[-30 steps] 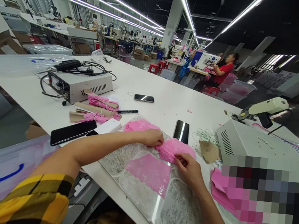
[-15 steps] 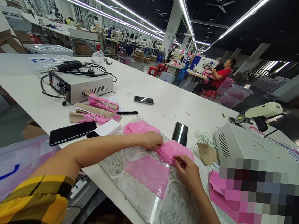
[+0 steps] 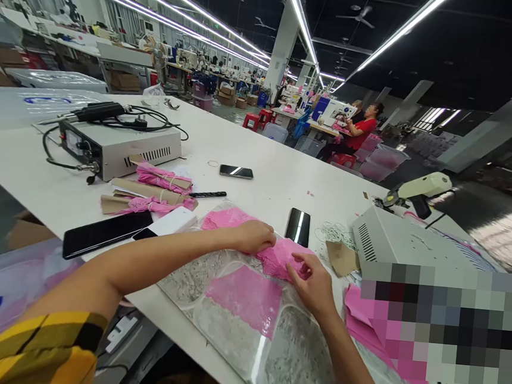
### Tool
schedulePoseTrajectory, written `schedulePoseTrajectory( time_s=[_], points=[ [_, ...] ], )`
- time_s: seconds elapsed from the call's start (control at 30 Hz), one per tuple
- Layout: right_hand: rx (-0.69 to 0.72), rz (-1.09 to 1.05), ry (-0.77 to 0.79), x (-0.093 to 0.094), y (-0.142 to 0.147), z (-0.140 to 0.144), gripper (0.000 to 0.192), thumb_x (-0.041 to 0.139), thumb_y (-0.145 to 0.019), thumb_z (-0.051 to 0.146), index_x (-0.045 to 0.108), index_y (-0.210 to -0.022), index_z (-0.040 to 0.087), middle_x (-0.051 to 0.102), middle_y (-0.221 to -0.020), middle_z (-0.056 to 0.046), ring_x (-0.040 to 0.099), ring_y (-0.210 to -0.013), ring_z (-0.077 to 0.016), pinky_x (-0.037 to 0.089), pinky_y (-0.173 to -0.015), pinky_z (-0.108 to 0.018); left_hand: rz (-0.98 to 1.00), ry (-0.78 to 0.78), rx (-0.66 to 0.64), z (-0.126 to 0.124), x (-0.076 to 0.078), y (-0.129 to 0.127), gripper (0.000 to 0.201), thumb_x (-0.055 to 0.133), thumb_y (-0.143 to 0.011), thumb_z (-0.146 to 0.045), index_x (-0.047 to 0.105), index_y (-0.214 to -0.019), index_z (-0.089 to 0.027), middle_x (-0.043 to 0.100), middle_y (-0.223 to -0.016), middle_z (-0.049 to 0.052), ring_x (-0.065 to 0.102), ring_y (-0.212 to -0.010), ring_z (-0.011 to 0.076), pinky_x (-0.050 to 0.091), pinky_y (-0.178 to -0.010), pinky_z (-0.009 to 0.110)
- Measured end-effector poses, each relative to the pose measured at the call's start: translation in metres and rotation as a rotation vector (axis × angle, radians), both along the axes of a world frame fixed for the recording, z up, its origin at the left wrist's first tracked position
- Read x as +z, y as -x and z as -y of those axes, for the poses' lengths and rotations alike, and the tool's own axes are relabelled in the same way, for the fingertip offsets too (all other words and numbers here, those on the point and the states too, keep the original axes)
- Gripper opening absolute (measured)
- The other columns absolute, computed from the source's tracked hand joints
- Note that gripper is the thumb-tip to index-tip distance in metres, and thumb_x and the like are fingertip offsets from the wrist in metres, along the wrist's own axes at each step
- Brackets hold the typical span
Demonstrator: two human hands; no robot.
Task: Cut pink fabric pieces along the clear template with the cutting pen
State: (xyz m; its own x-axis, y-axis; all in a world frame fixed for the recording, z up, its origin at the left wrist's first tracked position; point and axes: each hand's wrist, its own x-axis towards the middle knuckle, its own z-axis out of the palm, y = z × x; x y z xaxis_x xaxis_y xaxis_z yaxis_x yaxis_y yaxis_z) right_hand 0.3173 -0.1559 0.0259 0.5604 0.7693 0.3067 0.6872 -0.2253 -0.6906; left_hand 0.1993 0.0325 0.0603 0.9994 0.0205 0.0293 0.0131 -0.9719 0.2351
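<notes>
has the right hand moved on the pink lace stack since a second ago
Yes: the right hand has slid left over the lace stack, toward the left hand.

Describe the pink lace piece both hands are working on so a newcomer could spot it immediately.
On the long white table, find the clear sheet in front of the person. At its far edge, the left hand and right hand pinch a bunched pink lace stack. Unlike the flat pink piece nearer the person, it is crumpled and layered.
</notes>
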Motion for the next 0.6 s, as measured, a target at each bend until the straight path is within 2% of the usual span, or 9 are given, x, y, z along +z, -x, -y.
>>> schedulePoseTrajectory(
  time_s=[0.07,0.13,0.27,0.33,0.47,0.6],
  points=[
    [-0.018,0.013,-0.011,0.005,0.007,-0.01,0.047,0.062,-0.072,0.051,0.068,-0.105,0.019,0.07,-0.097,-0.01,0.057,-0.069,-0.0176,0.049,-0.068,-0.034,0.031,0.024,-0.009,0.004,0.006,-0.002,0.015,0.059,-0.097,-0.026,0.066,-0.101,-0.014,0.067,-0.103,0.005,0.065,-0.095,0.0177,0.054,-0.087,0.038],
    [-0.029,0.006,-0.018,0.008,0.012,-0.022,0.044,0.063,-0.072,0.049,0.068,-0.105,0.02,0.071,-0.092,-0.007,0.059,-0.071,-0.0178,0.049,-0.069,-0.033,0.067,0.055,-0.011,0.009,0.012,-0.003,0.01,0.058,-0.095,-0.019,0.068,-0.096,-0.015,0.069,-0.098,0.003,0.065,-0.092,0.0165,0.053,-0.087,0.033],
    [-0.074,-0.04,-0.032,0.011,0.007,-0.038,0.028,0.058,-0.08,0.045,0.068,-0.082,0.02,0.067,-0.07,-0.003,0.061,-0.065,-0.0151,0.049,-0.067,-0.03,0.16,0.116,0.099,0.024,0.014,-0.004,0.016,0.053,-0.094,-0.018,0.068,-0.099,-0.018,0.07,-0.099,0.004,0.065,-0.092,0.0163,0.05,-0.082,0.027],
    [-0.123,-0.061,-0.054,0.014,0.0,-0.036,0.03,0.06,-0.08,0.047,0.066,-0.079,0.018,0.066,-0.067,-0.001,0.061,-0.063,-0.0139,0.05,-0.068,-0.031,0.184,0.132,0.205,0.035,0.009,-0.003,0.019,0.052,-0.096,-0.027,0.067,-0.099,-0.016,0.07,-0.101,0.007,0.064,-0.093,0.0193,0.05,-0.081,0.029],
    [-0.228,-0.101,-0.126,0.025,-0.014,-0.023,0.037,0.06,-0.076,0.054,0.066,-0.074,0.018,0.067,-0.063,-0.005,0.064,-0.059,-0.0177,0.052,-0.063,-0.032,0.172,0.13,0.365,0.066,-0.004,-0.013,0.044,0.058,-0.088,-0.056,0.066,-0.09,-0.013,0.068,-0.1,0.013,0.063,-0.097,0.0292,0.049,-0.086,0.041],
    [-0.293,-0.166,-0.198,0.038,-0.018,-0.009,0.039,0.061,-0.072,0.056,0.065,-0.077,0.017,0.068,-0.064,-0.007,0.067,-0.058,-0.0206,0.054,-0.056,-0.032,0.15,0.093,0.422,0.097,-0.013,-0.041,0.051,0.057,-0.086,-0.061,0.066,-0.093,-0.012,0.066,-0.106,0.017,0.059,-0.105,0.0343,0.045,-0.092,0.05]
  ],
)
